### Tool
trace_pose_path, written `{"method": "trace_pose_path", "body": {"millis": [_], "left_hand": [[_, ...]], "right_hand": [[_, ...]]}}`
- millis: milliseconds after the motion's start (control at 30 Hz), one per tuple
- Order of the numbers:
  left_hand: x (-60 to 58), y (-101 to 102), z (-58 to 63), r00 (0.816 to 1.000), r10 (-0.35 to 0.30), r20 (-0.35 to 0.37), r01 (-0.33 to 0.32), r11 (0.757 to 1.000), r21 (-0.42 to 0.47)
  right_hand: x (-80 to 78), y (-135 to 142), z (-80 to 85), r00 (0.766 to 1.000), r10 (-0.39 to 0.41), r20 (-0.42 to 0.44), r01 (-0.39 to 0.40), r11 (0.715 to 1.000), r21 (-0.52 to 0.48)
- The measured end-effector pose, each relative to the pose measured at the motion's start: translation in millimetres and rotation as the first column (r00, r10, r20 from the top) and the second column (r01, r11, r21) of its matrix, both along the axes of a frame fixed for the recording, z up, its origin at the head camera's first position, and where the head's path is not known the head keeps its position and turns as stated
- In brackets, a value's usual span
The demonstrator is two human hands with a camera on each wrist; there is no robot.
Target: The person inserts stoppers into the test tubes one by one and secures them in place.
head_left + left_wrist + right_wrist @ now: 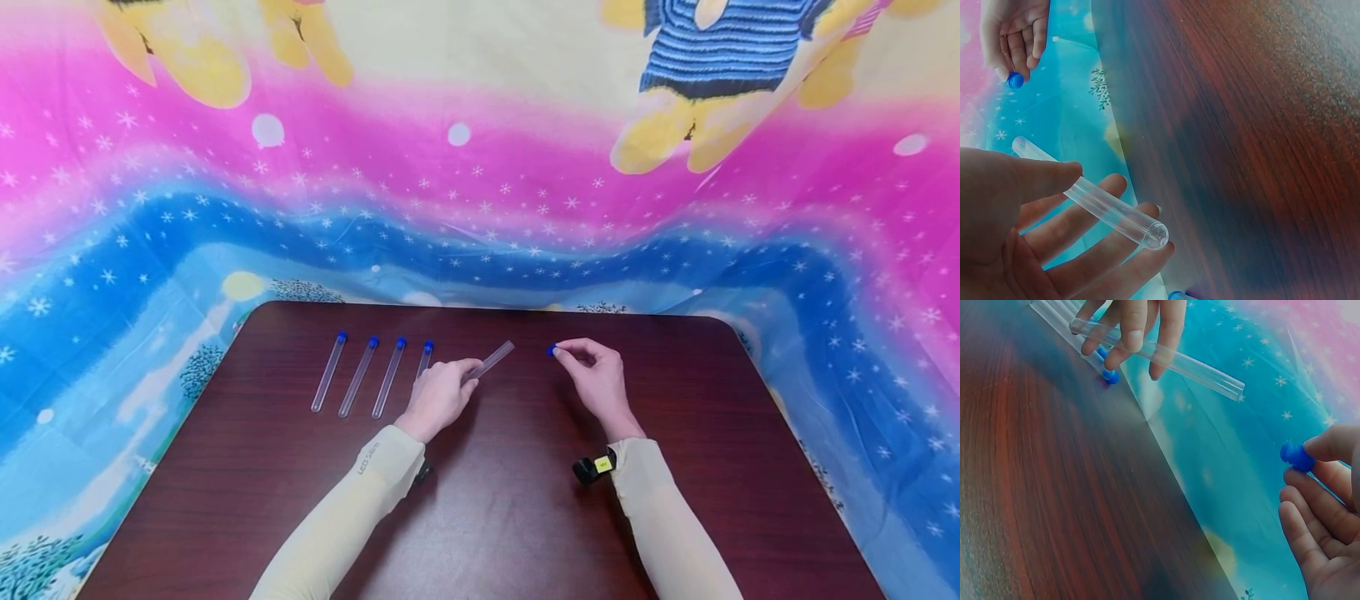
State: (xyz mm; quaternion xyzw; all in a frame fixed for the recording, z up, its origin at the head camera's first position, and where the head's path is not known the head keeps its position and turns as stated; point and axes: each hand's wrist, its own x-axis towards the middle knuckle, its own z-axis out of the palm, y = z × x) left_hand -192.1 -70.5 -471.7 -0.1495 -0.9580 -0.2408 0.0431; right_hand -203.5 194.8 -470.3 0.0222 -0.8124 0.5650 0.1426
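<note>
My left hand (441, 396) pinches a clear, uncapped test tube (1113, 209) between thumb and fingers, its open end slanting up toward the right in the head view. To its right, my right hand (597, 381) pinches a small blue cap (1297, 456) between thumb and forefinger, a short gap away from the tube's mouth (1239, 390). Both are held above the table. Left of my left hand lie several test tubes with blue caps on: one at the far left (327, 375), others beside it (358, 379) (388, 382), and one partly hidden behind the hand (425, 357).
The dark reddish-brown wooden table (510, 517) has rounded far corners. A printed cloth (480, 208) in blue, pink and cream hangs behind and around it. A black wrist camera (592, 468) with a yellow label sits at the right sleeve's cuff.
</note>
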Motion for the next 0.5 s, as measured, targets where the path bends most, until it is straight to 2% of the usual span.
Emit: {"method": "trace_pose_path", "body": {"millis": [500], "left_hand": [[1.1, 1.6, 1.2, 1.000, -0.007, 0.018, 0.008, 0.999, -0.032]], "right_hand": [[-4.9, -10.0, 2.4, 0.999, 0.039, 0.002, -0.039, 0.999, -0.028]]}}
